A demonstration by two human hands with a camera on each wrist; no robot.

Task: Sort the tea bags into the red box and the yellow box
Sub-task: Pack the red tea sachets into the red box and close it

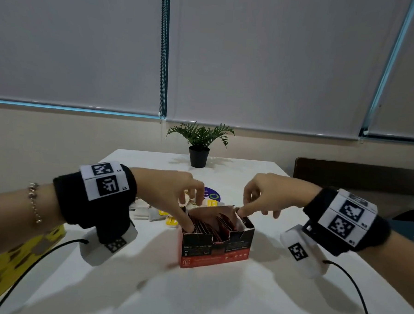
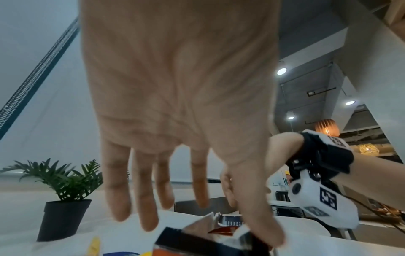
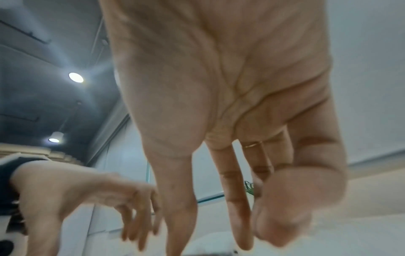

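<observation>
The red box point(image 1: 216, 253) stands open in the middle of the white table, packed with red tea bags point(image 1: 209, 225). My left hand point(image 1: 191, 211) hovers over its left side. Its thumb reaches down onto the bags at the box's left edge and its fingers are loosely spread, holding nothing point(image 2: 203, 225). My right hand point(image 1: 257, 211) is at the right side, thumb tip touching the raised right flap, fingers relaxed point(image 3: 210, 246). Loose white and yellow tea bags point(image 1: 155, 214) lie behind the left hand. The yellow box point(image 1: 16, 257) lies at the lower left edge.
A potted plant point(image 1: 199, 144) stands at the far end of the table. A round blue sticker point(image 1: 212, 195) lies behind the red box. Black cables trail from both wrist cameras across the near table. A dark bench point(image 1: 356, 174) sits to the right.
</observation>
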